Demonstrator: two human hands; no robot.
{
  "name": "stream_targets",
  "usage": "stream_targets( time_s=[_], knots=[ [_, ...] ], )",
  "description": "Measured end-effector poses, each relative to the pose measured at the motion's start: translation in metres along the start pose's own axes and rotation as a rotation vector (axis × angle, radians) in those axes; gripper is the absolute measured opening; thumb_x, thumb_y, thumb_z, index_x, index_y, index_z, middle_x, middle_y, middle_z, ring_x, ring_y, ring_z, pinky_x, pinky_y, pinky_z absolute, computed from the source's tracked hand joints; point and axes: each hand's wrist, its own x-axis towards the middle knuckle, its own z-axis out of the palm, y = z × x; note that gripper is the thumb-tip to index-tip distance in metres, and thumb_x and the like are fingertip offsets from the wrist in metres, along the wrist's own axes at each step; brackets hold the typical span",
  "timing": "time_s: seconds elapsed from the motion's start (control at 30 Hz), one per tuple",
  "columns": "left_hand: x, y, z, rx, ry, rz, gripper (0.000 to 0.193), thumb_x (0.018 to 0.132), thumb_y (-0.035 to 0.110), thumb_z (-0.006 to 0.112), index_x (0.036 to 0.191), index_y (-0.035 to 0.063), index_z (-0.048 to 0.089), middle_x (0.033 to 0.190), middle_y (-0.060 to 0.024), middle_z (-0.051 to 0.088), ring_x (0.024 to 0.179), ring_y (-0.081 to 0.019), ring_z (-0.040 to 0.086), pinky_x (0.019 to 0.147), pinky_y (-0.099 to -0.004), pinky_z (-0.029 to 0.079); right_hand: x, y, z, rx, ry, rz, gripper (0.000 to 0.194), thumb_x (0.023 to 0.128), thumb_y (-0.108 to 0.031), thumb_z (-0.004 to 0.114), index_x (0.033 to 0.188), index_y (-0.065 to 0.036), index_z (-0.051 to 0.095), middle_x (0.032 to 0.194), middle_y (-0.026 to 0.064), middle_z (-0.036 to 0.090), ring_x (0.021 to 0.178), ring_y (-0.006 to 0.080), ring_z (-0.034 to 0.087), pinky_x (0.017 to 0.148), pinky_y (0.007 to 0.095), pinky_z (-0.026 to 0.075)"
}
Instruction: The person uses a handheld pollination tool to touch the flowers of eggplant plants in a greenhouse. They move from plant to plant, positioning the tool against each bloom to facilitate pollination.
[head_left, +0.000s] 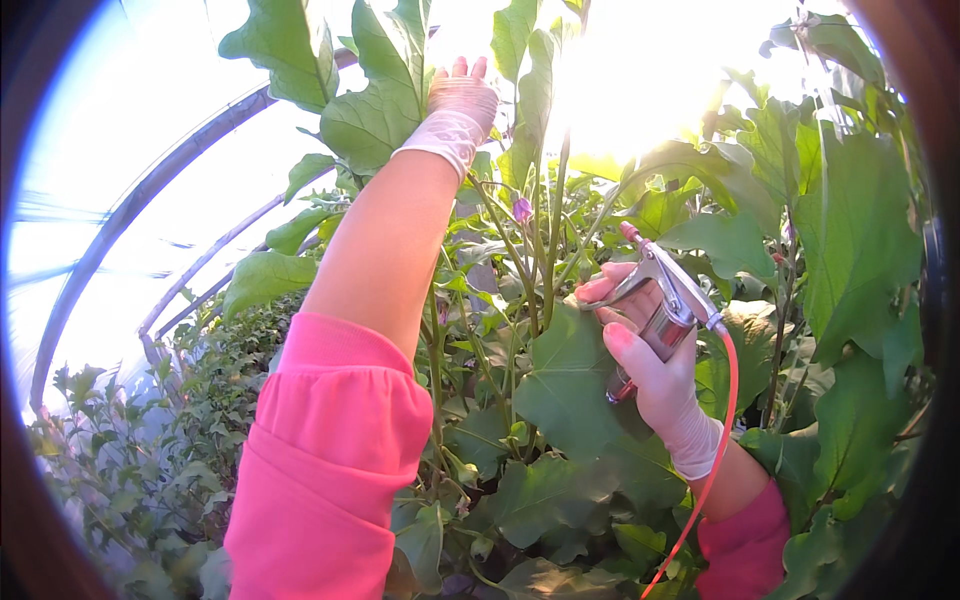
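My left hand (463, 94), in a thin white glove with bare fingertips, is raised high among the upper leaves of an eggplant plant. Its back faces me beside a broad green leaf (379, 112), and whether the fingers grip anything is hidden. Lower on the right, my right hand (652, 367) wears a similar glove and holds a metal spray gun (671, 289) by its handle, fingers by the curved lever. The gun's reddish nozzle tip points up and left. A red hose (726, 427) runs down from its rear end. A purple flower (522, 208) hangs between my hands.
Upright eggplant stems (556, 225) stand between my arms. Large leaves (859, 232) crowd the right side. Curved greenhouse hoops (150, 187) arch over the left, above a row of lower leafy plants (150, 465). Bright sunlight washes out the top.
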Motion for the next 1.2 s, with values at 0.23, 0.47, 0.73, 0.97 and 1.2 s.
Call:
stream_targets(
  time_s=[0.23,0.47,0.73,0.97,1.2],
  knots=[
    [0.013,-0.005,-0.027,0.156,-0.506,0.173,0.027,0.097,0.014,0.059,0.119,0.0124,0.074,0.121,-0.0085,0.074,0.125,-0.0241,0.063,0.12,-0.0474,0.029,-0.005,0.003,-0.02,0.024,-0.068,0.019,0.056,0.088,0.005,0.059,0.142,0.003,0.045,0.124,0.0118,0.061,0.123,0.0227,0.06,0.106,0.0392,0.047],
    [0.0,-0.023,0.014,0.208,-0.511,0.179,0.036,0.103,0.022,0.047,0.132,0.0116,0.065,0.137,-0.0116,0.064,0.138,-0.025,0.051,0.125,-0.0516,0.018,-0.004,0.006,-0.022,0.026,-0.072,0.032,0.054,0.088,0.005,0.057,0.141,0.004,0.046,0.124,0.0129,0.061,0.122,0.0229,0.06,0.106,0.0384,0.047],
    [-0.014,-0.036,0.025,0.198,-0.309,0.314,0.046,0.102,0.032,0.049,0.144,0.014,0.054,0.163,-0.0069,0.036,0.155,-0.026,0.023,0.127,-0.0494,0.012,-0.004,0.005,-0.021,-0.038,-0.051,-0.005,0.056,0.088,-0.01,0.059,0.14,0.003,0.045,0.122,0.0176,0.061,0.121,0.0297,0.061,0.107,0.0467,0.047],
    [-0.005,-0.023,0.017,0.297,-0.403,0.276,0.032,0.104,0.023,0.045,0.128,0.0125,0.064,0.145,-0.0055,0.059,0.142,-0.0238,0.047,0.124,-0.0509,0.02,-0.005,0.008,-0.019,0.014,-0.093,0.007,0.055,0.087,-0.001,0.058,0.141,0.003,0.045,0.124,0.0157,0.061,0.122,0.0273,0.06,0.109,0.0447,0.045],
    [-0.005,-0.026,0.006,0.112,-0.375,0.249,0.019,0.09,0.007,0.063,0.104,0.0067,0.077,0.098,-0.011,0.078,0.091,-0.0279,0.075,0.079,-0.041,0.059,-0.008,0.007,-0.021,-0.084,-0.058,0.046,0.056,0.088,-0.013,0.061,0.141,0.003,0.045,0.123,0.0165,0.062,0.122,0.0293,0.061,0.106,0.0447,0.047]
  ],
)
